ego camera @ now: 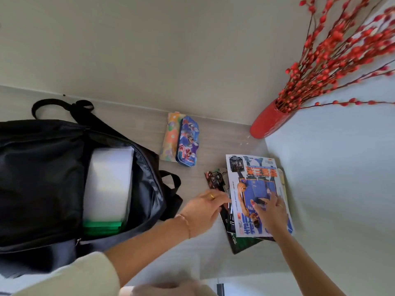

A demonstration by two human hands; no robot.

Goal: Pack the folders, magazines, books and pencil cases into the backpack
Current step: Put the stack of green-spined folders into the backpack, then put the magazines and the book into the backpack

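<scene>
left hand (203, 207): extended forward from a cream sleeve, palm down, fingers reaching rightward, ring and bracelet worn | right hand (270, 212): stretched forward, bare forearm, laid flat with fingers spread | neither grip is seen closed on anything

The top magazine (255, 193) hides the stack beneath; the backpack (42, 178) is cut off left.

Black backpack (42, 178), white (109, 180) and green folders (100, 226) inside. Blue cartoon-print pencil case (188, 144) on pastel one (170, 135). Blue-white magazine (256, 189). Red vase (267, 121), red berry branches (333, 56). Pale grey bench (139, 129).
</scene>
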